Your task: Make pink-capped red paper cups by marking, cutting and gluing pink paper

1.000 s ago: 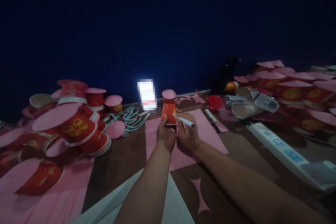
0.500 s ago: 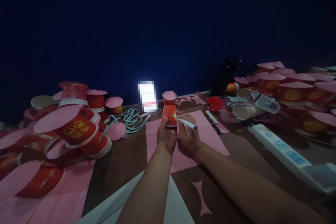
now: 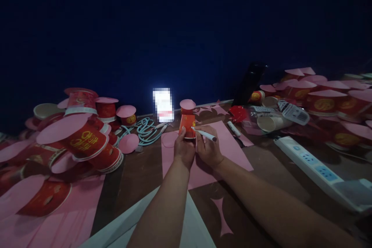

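Note:
My left hand is closed around a red paper cup that stands upside down on a pink paper sheet. My right hand pinches a white pen, its tip touching the cup's right side near the base. Just behind the held cup stands another red cup with a pink disc on top.
A heap of red cups with pink discs lies at the left, a similar heap at the right. A blue cable, a bright phone screen, a marker, a bag of cups and a white power strip surround the sheet.
Both hands and the cup stay almost in place; the view only shifts slightly.

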Tool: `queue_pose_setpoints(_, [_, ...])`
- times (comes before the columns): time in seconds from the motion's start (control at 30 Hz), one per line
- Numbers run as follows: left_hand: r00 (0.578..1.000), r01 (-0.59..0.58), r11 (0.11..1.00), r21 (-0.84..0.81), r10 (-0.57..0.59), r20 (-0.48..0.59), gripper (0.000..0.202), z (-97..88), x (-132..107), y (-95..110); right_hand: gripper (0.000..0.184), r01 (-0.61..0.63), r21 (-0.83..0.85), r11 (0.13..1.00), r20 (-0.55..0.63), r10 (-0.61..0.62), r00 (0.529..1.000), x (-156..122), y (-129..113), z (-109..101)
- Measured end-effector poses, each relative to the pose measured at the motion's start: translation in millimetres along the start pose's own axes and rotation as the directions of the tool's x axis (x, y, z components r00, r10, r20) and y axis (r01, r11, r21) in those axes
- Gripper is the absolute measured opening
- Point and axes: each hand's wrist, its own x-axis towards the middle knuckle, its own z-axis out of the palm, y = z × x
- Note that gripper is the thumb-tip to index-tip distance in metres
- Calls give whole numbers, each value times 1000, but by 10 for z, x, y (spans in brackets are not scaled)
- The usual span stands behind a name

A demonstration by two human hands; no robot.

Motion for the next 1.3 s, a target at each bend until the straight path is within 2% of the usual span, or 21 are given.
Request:
queue_pose_setpoints(0.1, [1000,-3,1000,-13,3,-17,22,5,-4,4,18,-23,31,999,7,23,1000,4,-2,-10])
queue_pose_setpoints(0.27, [1000,-1,999,-53,0,-28,22,12,-1,5,20,-40,32,999,-48,42,998,16,12,-14])
queue_pose_setpoints(0.47, [999,-4,999,-47,2,-39,22,7,8,5,18,-31,8,999,-29,32,999,30,26,-4])
queue_pose_setpoints(0.9, [1000,-8,999,-36,8,-5,21,-59,55,-17,19,-56,6,998,-22,56,998,52,33,1])
queue_pose_setpoints(1.3, [1000,-15,1000,-14,15,7,23,-12,13,-15,18,-36,3,999,-56,36,998,13,6,-4])
